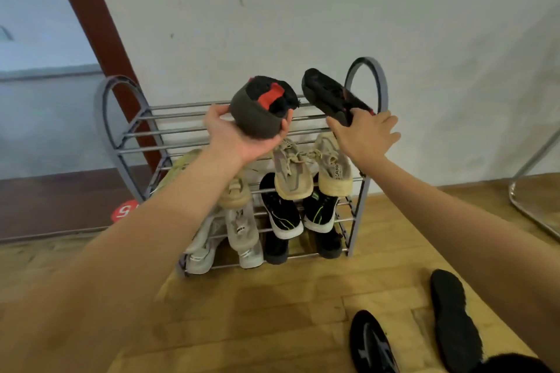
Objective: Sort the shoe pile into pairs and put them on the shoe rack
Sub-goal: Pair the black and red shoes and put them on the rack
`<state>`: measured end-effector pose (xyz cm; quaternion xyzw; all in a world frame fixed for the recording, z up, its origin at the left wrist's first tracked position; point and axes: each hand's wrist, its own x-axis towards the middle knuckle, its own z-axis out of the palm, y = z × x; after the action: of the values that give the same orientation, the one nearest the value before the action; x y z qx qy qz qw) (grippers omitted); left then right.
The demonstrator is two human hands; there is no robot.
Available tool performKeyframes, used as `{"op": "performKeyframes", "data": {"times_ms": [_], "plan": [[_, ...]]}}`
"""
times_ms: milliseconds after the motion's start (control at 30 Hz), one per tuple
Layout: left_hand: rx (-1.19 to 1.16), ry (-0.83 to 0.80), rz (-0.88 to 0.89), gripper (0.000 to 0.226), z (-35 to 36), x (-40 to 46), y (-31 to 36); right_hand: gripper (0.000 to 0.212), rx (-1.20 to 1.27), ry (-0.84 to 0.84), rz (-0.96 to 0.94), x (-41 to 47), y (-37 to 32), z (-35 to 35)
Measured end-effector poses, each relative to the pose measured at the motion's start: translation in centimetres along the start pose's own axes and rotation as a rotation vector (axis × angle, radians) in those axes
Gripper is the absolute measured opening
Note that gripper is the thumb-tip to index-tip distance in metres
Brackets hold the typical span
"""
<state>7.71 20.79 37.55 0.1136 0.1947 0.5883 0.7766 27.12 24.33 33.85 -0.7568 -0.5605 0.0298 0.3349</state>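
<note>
A grey metal shoe rack [368, 76] stands against the white wall. My left hand [239, 136] grips the heel of a black shoe with a red tongue [262, 106] above the top shelf. My right hand [365, 136] holds the matching black shoe [325, 94] by its heel, sole toward me, near the rack's right arch. The lower shelves carry a beige pair [312, 166], a black pair with white soles [300, 212] and light grey shoes [242, 230]. Two black shoes [454, 318] lie loose on the floor at the lower right.
The wooden floor [272, 312] runs in front of the rack. A dark red door frame [100, 27] leans behind the rack's left side, with a red round sticker [124, 210] on the floor. A chrome tube frame [533, 191] stands at the right edge.
</note>
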Motion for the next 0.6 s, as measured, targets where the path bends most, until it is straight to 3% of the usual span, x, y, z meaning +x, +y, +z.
{"op": "performKeyframes", "data": {"times_ms": [300,433,600], "plan": [[-0.112,0.080,0.091,0.054,-1.4,3.1,-0.8,0.053,-0.118,0.086,-0.029,3.0,-1.7,3.3],[-0.071,0.131,0.036,0.061,-2.7,2.6,0.5,0.052,-0.123,0.057,-0.099,2.3,-0.9,3.0],[0.044,0.225,-0.014,0.056,-4.9,1.2,0.0,0.072,-0.089,0.013,-0.244,-1.0,1.1,3.0]]}}
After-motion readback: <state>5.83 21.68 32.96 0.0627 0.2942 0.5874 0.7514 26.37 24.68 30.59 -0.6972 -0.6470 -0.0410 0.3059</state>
